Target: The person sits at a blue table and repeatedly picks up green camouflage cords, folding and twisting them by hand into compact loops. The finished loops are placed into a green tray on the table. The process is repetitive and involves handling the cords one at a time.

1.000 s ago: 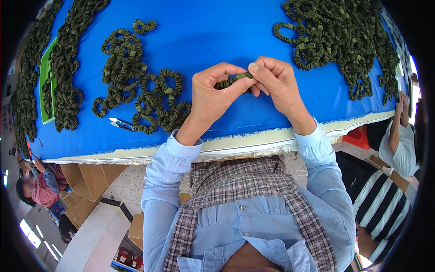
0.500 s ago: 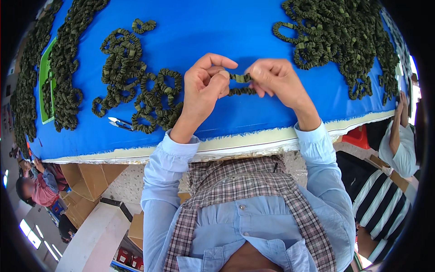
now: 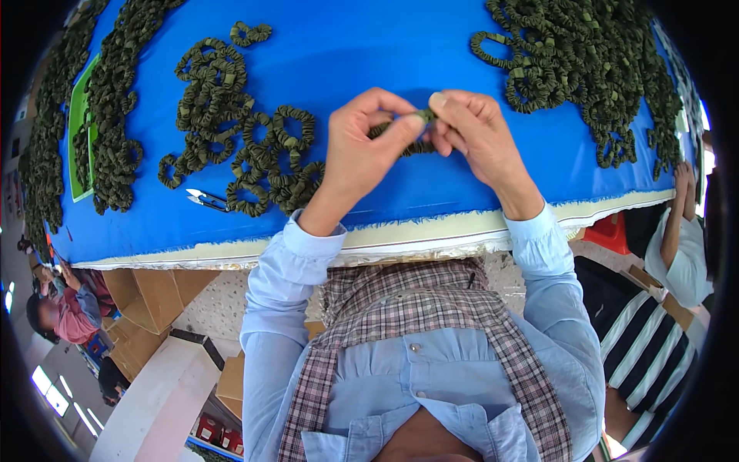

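Between my hands, above the blue-covered table (image 3: 369, 58), is a dark green gathered hair scrunchie (image 3: 416, 146). My left hand (image 3: 371, 138) pinches its upper part with thumb and forefinger. My right hand (image 3: 476, 135) grips the same spot, its fingertips almost touching the left ones. The lower side of the loop hangs below the fingers, and my fingers hide much of the rest. Left of my left hand lies a loose heap of similar scrunchies (image 3: 265, 165), with a pair of thread snips (image 3: 206, 200) at its near edge.
A large pile of scrunchies (image 3: 570, 69) covers the far right. More scrunchies (image 3: 115, 146) line the left, beside a green tray (image 3: 75, 173). Another person's hands (image 3: 683, 179) rest at the right edge; someone in pink (image 3: 77, 312) is at the left. Cardboard boxes (image 3: 165, 300) stand below the table.
Both hands have come together: my left moved right and my right fingertips rose slightly. The scrunchie, earlier stretched between them, is now pinched at one spot.
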Action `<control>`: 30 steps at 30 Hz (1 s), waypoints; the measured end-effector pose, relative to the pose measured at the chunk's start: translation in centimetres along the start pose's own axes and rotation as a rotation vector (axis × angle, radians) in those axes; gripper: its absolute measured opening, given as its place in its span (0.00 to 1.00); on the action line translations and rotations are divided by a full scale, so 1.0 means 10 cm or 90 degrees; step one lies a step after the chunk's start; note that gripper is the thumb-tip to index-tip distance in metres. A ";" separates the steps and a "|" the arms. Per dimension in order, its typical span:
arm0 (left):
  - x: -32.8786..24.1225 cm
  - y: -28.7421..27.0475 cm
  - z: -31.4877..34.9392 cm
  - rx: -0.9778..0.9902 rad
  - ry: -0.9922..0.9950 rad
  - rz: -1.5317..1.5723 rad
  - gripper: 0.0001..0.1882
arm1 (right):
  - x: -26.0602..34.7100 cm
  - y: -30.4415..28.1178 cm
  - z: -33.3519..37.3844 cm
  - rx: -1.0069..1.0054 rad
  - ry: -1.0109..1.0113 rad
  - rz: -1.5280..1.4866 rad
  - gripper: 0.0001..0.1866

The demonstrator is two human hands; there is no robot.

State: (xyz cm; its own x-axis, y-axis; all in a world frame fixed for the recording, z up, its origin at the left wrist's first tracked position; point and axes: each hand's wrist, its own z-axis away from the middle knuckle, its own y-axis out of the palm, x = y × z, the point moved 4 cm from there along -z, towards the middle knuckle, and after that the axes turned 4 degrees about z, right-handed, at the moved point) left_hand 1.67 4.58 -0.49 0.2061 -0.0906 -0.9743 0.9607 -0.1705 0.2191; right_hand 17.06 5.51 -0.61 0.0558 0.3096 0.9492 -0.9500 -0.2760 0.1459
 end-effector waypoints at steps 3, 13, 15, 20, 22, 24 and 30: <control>0.11 -0.13 -0.03 0.001 -0.083 0.057 0.08 | -0.03 -0.07 -0.03 -0.005 -0.053 0.026 0.18; 0.18 -0.11 -0.01 0.038 -0.164 0.238 0.08 | 0.08 0.12 0.04 0.017 -0.107 0.164 0.08; 0.20 -0.10 -0.01 0.051 -0.152 0.252 0.08 | 0.03 0.11 0.04 0.027 -0.096 0.168 0.10; 0.11 -0.12 0.00 0.059 -0.080 0.169 0.05 | -0.02 0.07 0.02 0.044 -0.051 0.063 0.15; 0.04 -0.08 0.01 0.047 -0.021 0.066 0.08 | -0.02 0.03 0.00 0.060 -0.046 0.022 0.16; 0.01 -0.01 0.02 0.028 0.053 -0.028 0.12 | 0.01 0.03 0.00 0.053 -0.050 -0.004 0.17; 0.02 -0.05 0.03 -0.027 0.074 -0.121 0.09 | 0.08 -0.02 0.00 -0.047 -0.108 -0.036 0.17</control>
State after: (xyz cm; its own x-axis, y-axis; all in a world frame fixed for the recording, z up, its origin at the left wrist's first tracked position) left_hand 1.22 4.40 -0.73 0.0381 0.0540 -0.9978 0.9907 -0.1324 0.0306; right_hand 17.29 5.81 0.16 0.1554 0.1625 0.9744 -0.9636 -0.1924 0.1858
